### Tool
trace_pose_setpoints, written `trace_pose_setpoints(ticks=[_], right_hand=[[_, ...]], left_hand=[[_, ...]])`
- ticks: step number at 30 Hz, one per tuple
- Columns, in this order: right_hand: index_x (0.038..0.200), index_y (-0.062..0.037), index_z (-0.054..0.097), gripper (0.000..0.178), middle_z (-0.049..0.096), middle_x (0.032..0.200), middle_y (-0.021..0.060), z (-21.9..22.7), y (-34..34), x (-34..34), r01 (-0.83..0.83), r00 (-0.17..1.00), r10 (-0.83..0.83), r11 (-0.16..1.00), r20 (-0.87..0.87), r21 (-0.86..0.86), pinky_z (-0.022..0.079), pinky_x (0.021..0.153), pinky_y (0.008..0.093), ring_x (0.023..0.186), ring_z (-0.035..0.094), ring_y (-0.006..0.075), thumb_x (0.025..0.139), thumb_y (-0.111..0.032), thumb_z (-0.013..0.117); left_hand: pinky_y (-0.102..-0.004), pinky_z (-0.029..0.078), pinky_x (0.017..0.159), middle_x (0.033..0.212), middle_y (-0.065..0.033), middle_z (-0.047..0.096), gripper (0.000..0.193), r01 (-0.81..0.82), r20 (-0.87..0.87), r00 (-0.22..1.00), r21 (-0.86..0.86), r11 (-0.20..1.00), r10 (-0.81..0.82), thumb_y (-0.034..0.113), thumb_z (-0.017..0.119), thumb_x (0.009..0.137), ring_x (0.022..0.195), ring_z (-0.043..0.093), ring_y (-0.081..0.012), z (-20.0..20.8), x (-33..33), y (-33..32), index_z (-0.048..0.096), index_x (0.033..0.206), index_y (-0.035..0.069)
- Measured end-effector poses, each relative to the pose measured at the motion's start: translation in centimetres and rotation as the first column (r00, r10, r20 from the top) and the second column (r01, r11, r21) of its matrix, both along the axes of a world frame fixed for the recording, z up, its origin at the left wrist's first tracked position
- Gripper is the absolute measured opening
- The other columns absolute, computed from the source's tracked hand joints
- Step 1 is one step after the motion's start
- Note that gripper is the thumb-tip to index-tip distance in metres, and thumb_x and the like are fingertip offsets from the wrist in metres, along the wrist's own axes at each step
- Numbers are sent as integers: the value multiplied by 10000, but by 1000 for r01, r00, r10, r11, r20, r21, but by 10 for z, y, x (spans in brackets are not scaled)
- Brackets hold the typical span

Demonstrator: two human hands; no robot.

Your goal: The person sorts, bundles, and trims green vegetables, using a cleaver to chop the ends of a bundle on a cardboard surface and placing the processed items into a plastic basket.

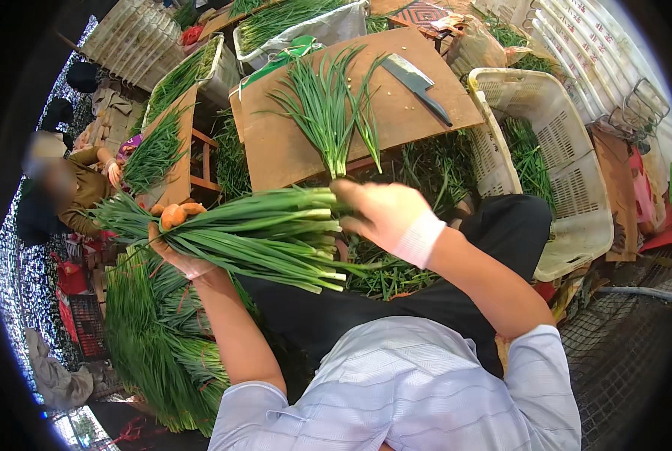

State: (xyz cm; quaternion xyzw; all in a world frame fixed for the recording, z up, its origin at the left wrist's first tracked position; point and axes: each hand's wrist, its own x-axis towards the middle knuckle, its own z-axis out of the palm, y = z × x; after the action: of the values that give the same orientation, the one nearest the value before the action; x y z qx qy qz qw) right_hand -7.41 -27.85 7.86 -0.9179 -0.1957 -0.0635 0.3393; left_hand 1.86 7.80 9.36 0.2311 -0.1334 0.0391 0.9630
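My left hand is closed around a thick bunch of garlic chives, held level above my lap. Its fingertips wear orange covers, and the leaf tips point left. Beside the pale stem ends, my right hand, in a whitish glove, has thumb and forefinger apart; its fingertips are slightly blurred. A smaller, loose bunch of chives lies on the brown board in front of me, with a few strands beside it. A knife with a dark handle rests on the board's right side.
Bundled chives are heaped at my left. At the right stands a cream plastic crate with greens inside. A lined crate of chives is behind the board. Another person sits at the far left by a second board.
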Motion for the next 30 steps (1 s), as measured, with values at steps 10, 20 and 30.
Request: trace_pose_setpoints(ticks=[10,20,30], right_hand=[[1119,38,655,351,625,666,110,-25,-124,75,676,723,-553,444,-415,588,468,544,308,550,584,147,950,-258,572],[1044,-133,691,320,687,949,141,-120,-41,125,652,757,-632,722,165,-231,511,790,464,905,669,337,850,-386,670],[890,-156,684,167,646,886,58,-131,4,154,444,896,-416,849,158,-287,440,792,442,920,615,275,814,-300,719]], left_hand=[[-493,520,881,1033,-18,683,250,-38,-22,999,5,999,38,287,642,910,952,617,-323,-6,-18,71,653,1126,161],[-447,464,900,811,-35,495,279,10,1,1000,-129,992,-10,252,540,989,779,530,-231,-23,-14,23,564,1196,66],[-436,485,908,783,-22,498,252,-10,-50,999,-44,999,8,236,561,982,757,522,-200,-29,-7,10,562,1177,77]])
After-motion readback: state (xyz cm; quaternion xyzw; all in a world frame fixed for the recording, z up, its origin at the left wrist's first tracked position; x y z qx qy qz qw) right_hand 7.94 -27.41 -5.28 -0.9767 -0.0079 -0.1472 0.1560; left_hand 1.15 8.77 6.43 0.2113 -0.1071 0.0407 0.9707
